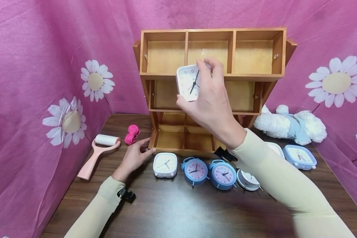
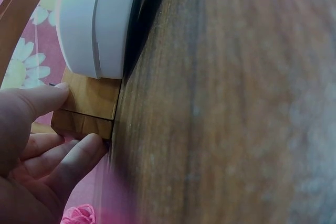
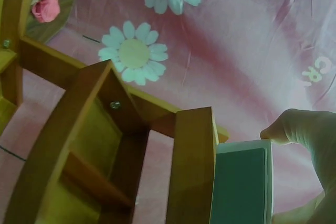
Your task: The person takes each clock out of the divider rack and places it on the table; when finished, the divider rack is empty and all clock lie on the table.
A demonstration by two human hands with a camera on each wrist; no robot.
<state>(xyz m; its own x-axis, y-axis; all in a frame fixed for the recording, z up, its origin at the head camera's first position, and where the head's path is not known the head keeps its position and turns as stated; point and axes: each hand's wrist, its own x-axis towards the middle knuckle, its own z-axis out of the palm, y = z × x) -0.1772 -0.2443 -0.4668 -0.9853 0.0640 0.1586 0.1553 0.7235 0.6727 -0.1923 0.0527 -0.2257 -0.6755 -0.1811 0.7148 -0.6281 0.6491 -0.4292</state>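
My right hand (image 1: 211, 97) holds a white square clock (image 1: 187, 84) by its edges, thumb low and fingers on top, raised in front of the wooden shelf (image 1: 159, 77). In the right wrist view the dark back of this clock (image 3: 239, 187) is seen beside the shelf's upper tier (image 3: 191, 166). My left hand (image 1: 135, 158) is at the shelf's lower left corner. From the left wrist view, thumb and fingers pinch that wooden corner (image 2: 90, 100). Just right of it on the table stands another white clock (image 1: 165, 165).
Along the shelf's front stand two blue alarm clocks (image 1: 195, 171), a white round clock (image 1: 247, 180) and, farther right, a blue square clock (image 1: 300, 157). A pink lint roller (image 1: 90, 162) and pink yarn (image 1: 132, 134) lie left. A white stuffed toy (image 1: 273, 125) lies right. Pink cloth (image 1: 119, 49) hangs behind.
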